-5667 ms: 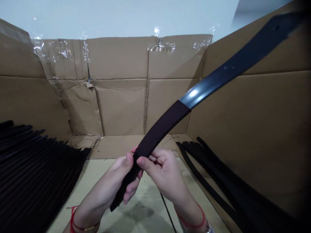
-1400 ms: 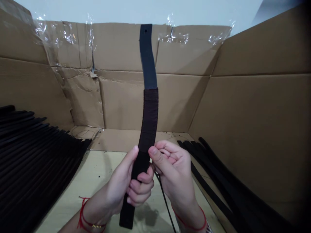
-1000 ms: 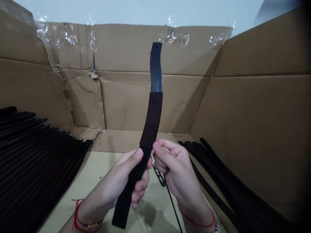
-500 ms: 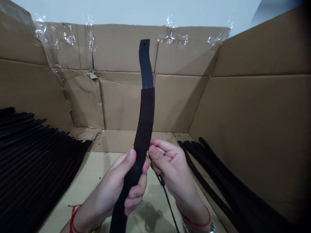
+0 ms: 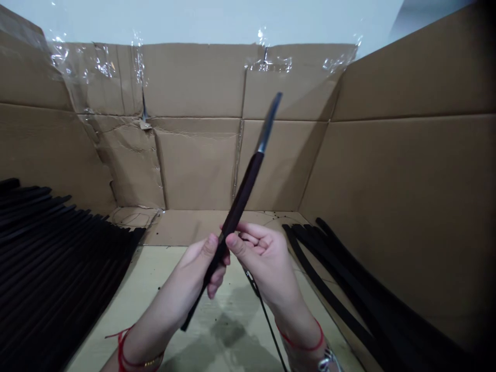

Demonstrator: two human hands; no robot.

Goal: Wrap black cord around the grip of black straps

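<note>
A long, slightly curved black strip (image 5: 241,199) is held up at a slant, its thin edge turned towards me. Dark brown ribbed wrapping covers its middle, and the bare tip (image 5: 270,121) shows blue-grey. My left hand (image 5: 201,266) is closed round the lower part, thumb on the near side. My right hand (image 5: 259,253) pinches the strip at the wrapping's lower end, with thumb and fingertips against its right side. Whether a thread is also between those fingers I cannot tell. Below the right hand hangs a thin black cord (image 5: 267,315) with a narrow loop at its top.
Many black strips (image 5: 65,268) lie side by side at the left. Several more strips (image 5: 329,279) lie along the right. Taped cardboard walls (image 5: 194,165) surround the pale work surface (image 5: 151,284) at the back and sides. Dark specks dot the surface.
The strip has turned from its broad face to its edge and now leans right, its tip lower. My right hand has moved slightly left, onto the strip.
</note>
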